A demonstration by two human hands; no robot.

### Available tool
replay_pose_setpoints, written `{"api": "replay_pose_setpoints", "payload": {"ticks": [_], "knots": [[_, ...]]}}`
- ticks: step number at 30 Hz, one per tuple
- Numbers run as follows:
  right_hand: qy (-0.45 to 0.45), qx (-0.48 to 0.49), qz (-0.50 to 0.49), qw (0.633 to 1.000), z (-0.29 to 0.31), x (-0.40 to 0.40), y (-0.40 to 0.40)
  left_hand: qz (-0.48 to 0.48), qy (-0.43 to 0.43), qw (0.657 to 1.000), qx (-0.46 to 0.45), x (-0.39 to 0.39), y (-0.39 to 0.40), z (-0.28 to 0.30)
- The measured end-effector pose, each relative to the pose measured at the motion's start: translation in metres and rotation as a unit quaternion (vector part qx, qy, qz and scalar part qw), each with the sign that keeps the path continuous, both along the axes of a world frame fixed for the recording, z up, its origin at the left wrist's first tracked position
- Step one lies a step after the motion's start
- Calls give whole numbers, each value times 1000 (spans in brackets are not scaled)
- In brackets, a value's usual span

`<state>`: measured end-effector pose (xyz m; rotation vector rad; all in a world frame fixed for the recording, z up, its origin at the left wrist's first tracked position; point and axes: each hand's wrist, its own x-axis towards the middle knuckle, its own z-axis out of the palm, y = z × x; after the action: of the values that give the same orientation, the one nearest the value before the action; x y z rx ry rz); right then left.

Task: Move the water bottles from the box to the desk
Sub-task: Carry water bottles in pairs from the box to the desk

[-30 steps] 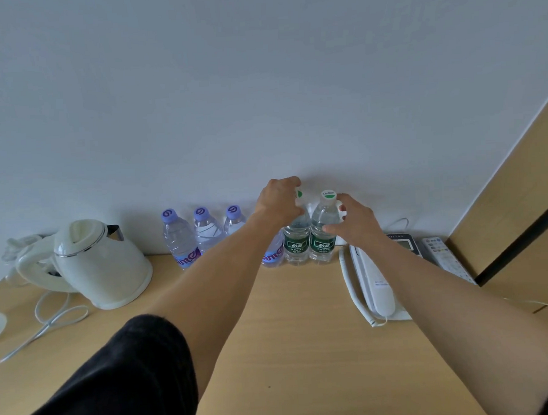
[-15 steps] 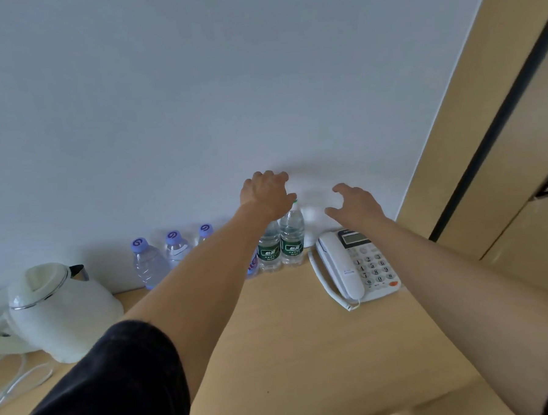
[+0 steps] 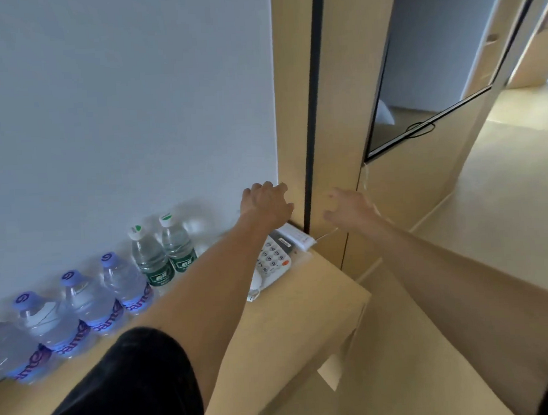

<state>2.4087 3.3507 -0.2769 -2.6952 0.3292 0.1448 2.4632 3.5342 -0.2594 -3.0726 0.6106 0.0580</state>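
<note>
Left of left hand: bottles upright on desk; untouched

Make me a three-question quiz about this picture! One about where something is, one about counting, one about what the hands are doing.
1. Where is the phone?
A. On the desk, right of the green-label bottles
B. On the floor
C. Left of the purple-cap bottles

2. How many green-label bottles stand on the desk?
A. Five
B. Two
C. None

3. What are the hands doing?
A. Each grips a bottle
B. Both press the phone's buttons
C. Both are empty, fingers spread

Answers:
1. A, since the phone sits on the desk beyond the green-label pair, near the desk's right end.
2. B, since two bottles with green labels stand side by side against the wall.
3. C, since the left hand and right hand are in the air holding nothing.
</note>
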Motion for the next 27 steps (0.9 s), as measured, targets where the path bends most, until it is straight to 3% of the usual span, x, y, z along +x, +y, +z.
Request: {"api": "replay_pose_setpoints", "payload": {"ticks": [13, 27], "knots": [[35, 18, -29, 999, -24, -22, 7, 22, 60, 998, 0, -22, 0, -28], [59, -22, -51, 997, -26, -51, 9, 33, 62, 998, -9, -31, 13, -39]]}}
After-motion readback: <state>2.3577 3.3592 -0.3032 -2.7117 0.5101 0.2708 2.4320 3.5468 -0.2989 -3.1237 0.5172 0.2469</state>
